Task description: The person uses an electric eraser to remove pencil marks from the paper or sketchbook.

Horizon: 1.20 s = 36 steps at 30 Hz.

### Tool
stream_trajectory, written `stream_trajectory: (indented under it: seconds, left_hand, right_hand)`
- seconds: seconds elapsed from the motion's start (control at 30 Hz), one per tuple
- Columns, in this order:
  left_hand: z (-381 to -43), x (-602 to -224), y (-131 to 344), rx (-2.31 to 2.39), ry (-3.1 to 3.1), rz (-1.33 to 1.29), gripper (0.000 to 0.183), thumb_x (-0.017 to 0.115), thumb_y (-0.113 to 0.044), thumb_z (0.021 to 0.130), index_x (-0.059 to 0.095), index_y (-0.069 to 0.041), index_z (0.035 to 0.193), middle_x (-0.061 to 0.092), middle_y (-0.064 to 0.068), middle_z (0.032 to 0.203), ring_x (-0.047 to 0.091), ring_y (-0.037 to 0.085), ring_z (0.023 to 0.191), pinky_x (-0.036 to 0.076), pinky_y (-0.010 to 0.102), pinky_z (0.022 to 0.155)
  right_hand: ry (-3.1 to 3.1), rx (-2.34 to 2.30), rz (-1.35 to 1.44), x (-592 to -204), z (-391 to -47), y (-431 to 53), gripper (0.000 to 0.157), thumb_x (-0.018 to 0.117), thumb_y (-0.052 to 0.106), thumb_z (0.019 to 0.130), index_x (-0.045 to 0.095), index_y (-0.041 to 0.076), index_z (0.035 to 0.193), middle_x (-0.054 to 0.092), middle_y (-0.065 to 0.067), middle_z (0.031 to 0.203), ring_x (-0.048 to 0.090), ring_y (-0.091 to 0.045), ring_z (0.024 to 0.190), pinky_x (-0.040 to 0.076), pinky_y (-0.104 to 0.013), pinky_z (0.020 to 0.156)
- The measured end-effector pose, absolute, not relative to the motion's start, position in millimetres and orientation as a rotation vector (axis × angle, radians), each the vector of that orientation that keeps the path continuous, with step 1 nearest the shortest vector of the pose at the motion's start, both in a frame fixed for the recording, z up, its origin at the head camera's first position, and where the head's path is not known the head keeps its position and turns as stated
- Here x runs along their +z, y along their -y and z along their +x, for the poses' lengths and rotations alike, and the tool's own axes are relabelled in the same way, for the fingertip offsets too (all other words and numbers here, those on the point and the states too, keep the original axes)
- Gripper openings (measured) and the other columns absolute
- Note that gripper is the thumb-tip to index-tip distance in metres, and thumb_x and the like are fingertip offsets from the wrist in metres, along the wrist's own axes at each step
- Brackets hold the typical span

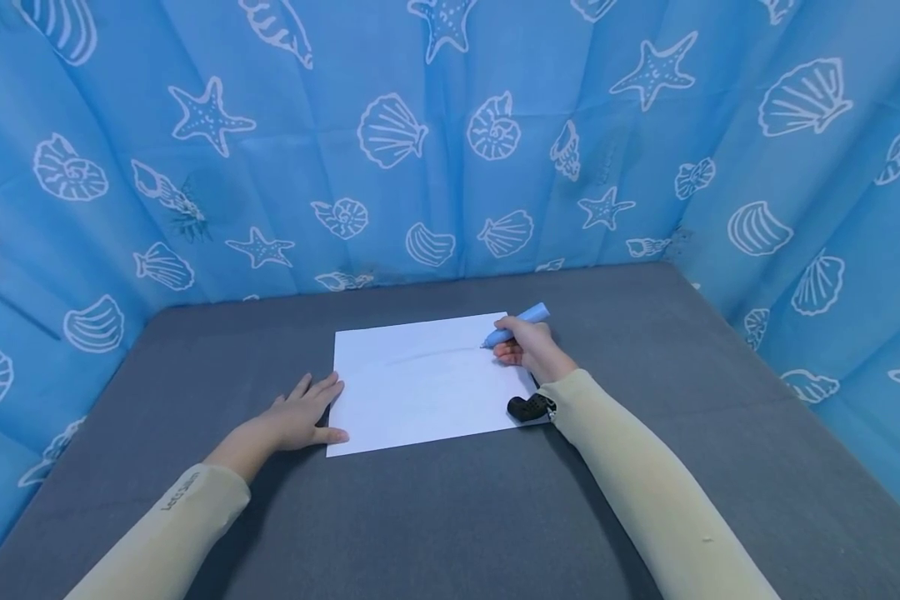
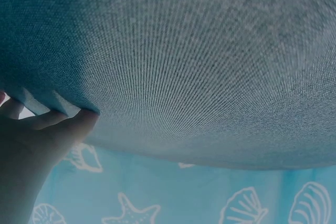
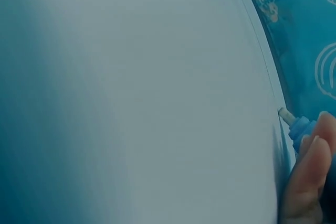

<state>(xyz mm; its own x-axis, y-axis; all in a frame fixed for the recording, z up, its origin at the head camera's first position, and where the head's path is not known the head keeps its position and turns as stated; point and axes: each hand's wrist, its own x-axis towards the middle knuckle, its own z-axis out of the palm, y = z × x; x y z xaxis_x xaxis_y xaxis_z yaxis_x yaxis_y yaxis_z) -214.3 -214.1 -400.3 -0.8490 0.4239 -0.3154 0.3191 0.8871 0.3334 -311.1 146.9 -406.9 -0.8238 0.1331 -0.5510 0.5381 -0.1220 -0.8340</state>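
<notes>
A white sheet of paper point(image 1: 420, 408) lies on the grey cloth. My right hand point(image 1: 528, 346) holds a light blue marker point(image 1: 534, 313) near its tip, over the paper's upper right part. In the right wrist view, the marker's pale tip point(image 3: 286, 116) meets the paper at the end of a thin line. A faint streak runs leftward from the tip in the head view. My left hand point(image 1: 300, 414) rests with fingers spread on the paper's left edge. In the left wrist view, the left hand's fingers point(image 2: 79, 121) touch the cloth; the paper there is mostly hidden.
Grey cloth point(image 1: 435, 525) covers the table around the paper. A blue curtain point(image 1: 292, 183) with white shells and starfish hangs behind and on both sides. Below the right cuff, a black device point(image 1: 528, 408) overlaps the paper's lower right corner.
</notes>
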Motion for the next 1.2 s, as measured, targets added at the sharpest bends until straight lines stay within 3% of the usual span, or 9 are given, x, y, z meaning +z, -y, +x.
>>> stream_trajectory:
  seconds: [1.2]
  left_hand:
    - [-211.5, -397.0, 212.4, 0.380, -2.676, 0.548, 0.093, 0.065, -0.053, 0.088, 0.025, 0.001, 0.152, 0.016, 0.022, 0.159, 0.005, 0.054, 0.141, 0.011, 0.076, 0.102]
  right_hand:
    - [-1.865, -2.043, 0.748, -405.8, -306.9, -140.0, 0.022, 0.067, 0.019, 0.090, 0.059, -0.002, 0.095, 0.060, -0.006, 0.059, 0.056, -0.011, 0.046, 0.050, -0.022, 0.047]
